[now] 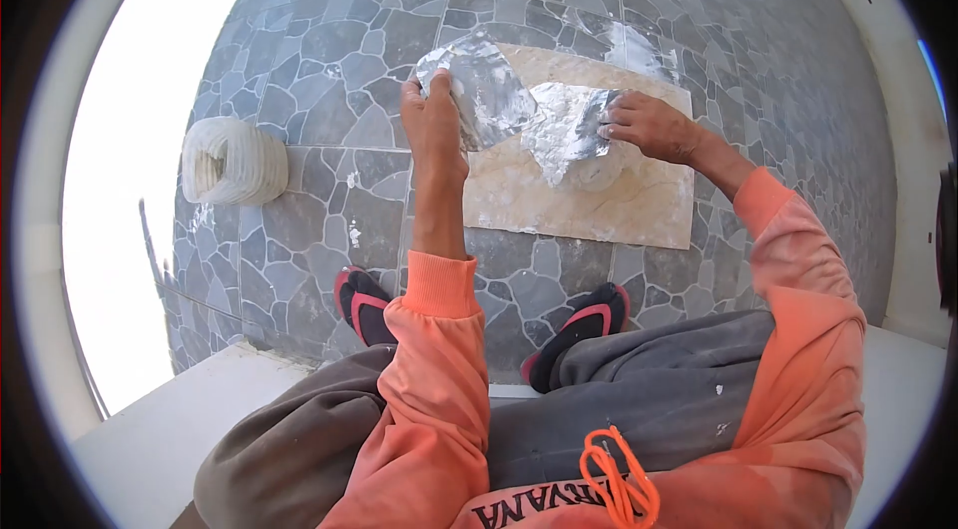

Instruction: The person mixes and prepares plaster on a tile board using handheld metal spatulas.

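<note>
My left hand (435, 125) grips the edge of a shiny silver sheet or plate (484, 95) smeared with white material, its thumb on top. To the right, my right hand (644, 127) has its fingers closed on a second silvery piece (589, 120). White lumpy paste (554, 125) covers the left part of that piece. Both pieces are above a beige stone slab (569, 205) on the floor, their inner edges close together. A pale round patch or object (599, 172) shows on the slab under the right piece, partly hidden.
A coil of translucent whitish material (235, 162) stands on the grey stone-patterned floor (349, 190) at the left. White powder or paste (634, 50) lies beyond the slab. Two feet in black and red footwear (589, 329) are near its front edge.
</note>
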`<state>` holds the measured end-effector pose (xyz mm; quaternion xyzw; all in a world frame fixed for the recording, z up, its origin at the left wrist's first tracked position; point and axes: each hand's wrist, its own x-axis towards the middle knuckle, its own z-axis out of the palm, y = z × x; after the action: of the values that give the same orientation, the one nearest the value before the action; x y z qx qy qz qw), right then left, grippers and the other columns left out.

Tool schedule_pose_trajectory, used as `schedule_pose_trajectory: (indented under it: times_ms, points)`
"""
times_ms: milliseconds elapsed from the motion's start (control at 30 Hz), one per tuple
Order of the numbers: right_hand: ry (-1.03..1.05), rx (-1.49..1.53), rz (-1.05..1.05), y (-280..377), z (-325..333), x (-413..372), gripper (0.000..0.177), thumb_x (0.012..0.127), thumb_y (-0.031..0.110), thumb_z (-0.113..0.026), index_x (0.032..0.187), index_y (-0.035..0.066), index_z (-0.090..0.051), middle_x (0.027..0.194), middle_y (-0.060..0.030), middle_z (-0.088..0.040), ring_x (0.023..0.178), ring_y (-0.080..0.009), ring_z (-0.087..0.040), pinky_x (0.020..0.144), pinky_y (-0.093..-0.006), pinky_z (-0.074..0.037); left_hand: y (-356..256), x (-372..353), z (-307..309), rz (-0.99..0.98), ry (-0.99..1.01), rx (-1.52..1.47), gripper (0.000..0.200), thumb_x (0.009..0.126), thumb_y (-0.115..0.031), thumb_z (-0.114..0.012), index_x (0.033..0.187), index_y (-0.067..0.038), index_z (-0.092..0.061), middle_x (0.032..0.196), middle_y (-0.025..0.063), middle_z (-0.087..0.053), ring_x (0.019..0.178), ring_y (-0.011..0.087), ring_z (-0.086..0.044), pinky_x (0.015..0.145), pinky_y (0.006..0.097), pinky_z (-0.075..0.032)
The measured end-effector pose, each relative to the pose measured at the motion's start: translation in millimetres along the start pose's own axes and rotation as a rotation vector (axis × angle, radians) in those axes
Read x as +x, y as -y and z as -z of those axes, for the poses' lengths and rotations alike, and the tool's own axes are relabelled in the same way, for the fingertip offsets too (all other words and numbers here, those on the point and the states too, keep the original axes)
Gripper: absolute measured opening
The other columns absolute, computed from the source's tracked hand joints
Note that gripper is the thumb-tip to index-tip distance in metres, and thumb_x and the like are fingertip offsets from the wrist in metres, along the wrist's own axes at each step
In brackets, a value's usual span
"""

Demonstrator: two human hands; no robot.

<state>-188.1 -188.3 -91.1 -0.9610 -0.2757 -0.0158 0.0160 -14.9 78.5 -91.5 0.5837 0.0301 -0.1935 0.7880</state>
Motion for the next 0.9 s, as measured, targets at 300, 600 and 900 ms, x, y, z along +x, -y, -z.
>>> schedule_pose_trajectory:
  times_ms: [300, 600, 900]
  points:
    - [-0.175, 0.365, -0.939, 3.0, 22.8, -20.7, 0.032, 0.086, 0.010, -0.053, 0.116, 0.000, -0.059, 0.088, -0.0250, -0.065, 0.081, -0.0415, -0.063, 0.075, -0.0450, -0.049, 21.7, -26.1, -53.0, -0.169, 0.131, 0.196, 0.035, 0.090, -0.013, -0.063, 0.115, 0.006, -0.048, 0.102, 0.0143, -0.062, 0.089, 0.0180, -0.059, 0.080, 0.0320, -0.047]
    - [-0.227, 0.768, -1.280, 8.6, 42.7, -0.1, 0.030, 0.077, 0.011, -0.048, 0.096, -0.006, -0.062, 0.075, -0.0228, -0.065, 0.067, -0.0301, -0.064, 0.065, -0.0407, -0.050, 43.8, -62.6, -112.6, -0.480, 0.311, 0.512, 0.030, 0.094, -0.011, -0.054, 0.120, 0.001, -0.044, 0.088, 0.0264, -0.065, 0.081, 0.0457, -0.063, 0.070, 0.0490, -0.048]
    - [-0.223, 0.571, -1.141, 30.8, 63.5, 17.1, 0.020, 0.079, 0.014, -0.054, 0.079, -0.005, -0.058, 0.060, -0.0105, -0.054, 0.053, -0.0167, -0.049, 0.053, -0.0364, -0.041, 62.2, -67.2, -133.4, -0.634, 0.250, 0.660, 0.031, 0.094, -0.009, -0.052, 0.121, 0.003, -0.045, 0.100, 0.0284, -0.062, 0.086, 0.0478, -0.061, 0.073, 0.0530, -0.048]
